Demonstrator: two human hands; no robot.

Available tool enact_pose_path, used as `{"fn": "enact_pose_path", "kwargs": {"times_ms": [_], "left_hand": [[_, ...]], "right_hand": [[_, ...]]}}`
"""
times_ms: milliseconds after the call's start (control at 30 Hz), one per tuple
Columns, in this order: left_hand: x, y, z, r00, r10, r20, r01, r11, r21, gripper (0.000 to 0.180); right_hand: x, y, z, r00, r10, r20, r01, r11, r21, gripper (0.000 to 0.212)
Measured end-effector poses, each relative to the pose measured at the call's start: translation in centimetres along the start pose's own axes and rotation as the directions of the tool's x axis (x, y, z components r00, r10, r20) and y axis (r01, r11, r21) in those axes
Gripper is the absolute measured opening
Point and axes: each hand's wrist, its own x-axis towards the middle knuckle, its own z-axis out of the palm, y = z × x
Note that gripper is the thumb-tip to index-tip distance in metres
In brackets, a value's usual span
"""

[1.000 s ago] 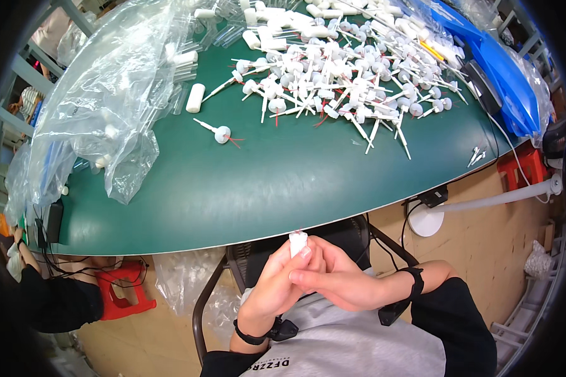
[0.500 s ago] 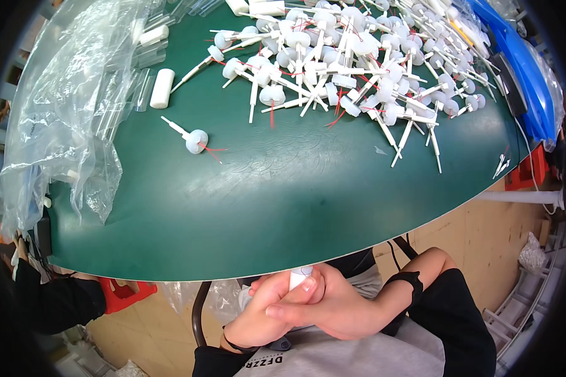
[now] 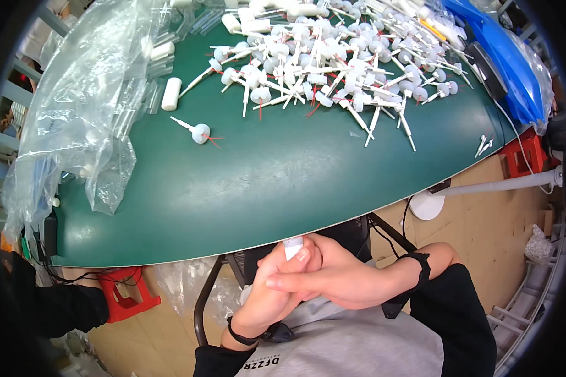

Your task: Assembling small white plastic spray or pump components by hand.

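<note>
Both hands clasped together below near edge of green table [image 3: 283,188], close to torso. Small white plastic piece [image 3: 293,247] pinched between them, only its top showing above fingers; long axis roughly upright, rest hidden. Right hand [image 3: 339,276] wraps over left hand [image 3: 276,292], right fingers clenched on top; both grasp same piece. Lone white pin with round cap [image 3: 198,131] lies far ahead-left of grip; dense pile of same white stems, red wires [image 3: 333,63] far ahead. Crinkled clear bag [image 3: 88,113] ahead-left. All smooth rigid plastic, matte tabletop.

We find the parts pile [image 3: 339,63] at the table's [image 3: 264,182] far right, plastic bag [image 3: 82,113] left, one loose part [image 3: 200,132] lying between them.
</note>
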Motion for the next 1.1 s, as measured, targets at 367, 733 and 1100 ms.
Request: {"fn": "enact_pose_path", "kwargs": {"times_ms": [367, 733, 1100], "left_hand": [[0.8, -1.7, -0.5, 0.985, 0.174, 0.006, -0.171, 0.964, 0.204, 0.022], [1.0, -2.2, -0.1, 0.966, 0.257, -0.009, -0.245, 0.93, 0.275, 0.021], [0.4, -2.3, -1.9, 0.948, 0.254, 0.19, -0.285, 0.946, 0.155, 0.033]], "right_hand": [[0.6, 1.7, -1.5, 0.963, -0.27, -0.015, 0.267, 0.957, -0.113, 0.047], [1.1, -0.5, -2.4, 0.959, -0.264, 0.104, 0.283, 0.916, -0.284, 0.042], [0.0, 1.4, -1.4, 0.986, -0.169, -0.004, 0.167, 0.976, -0.136, 0.058]]}}
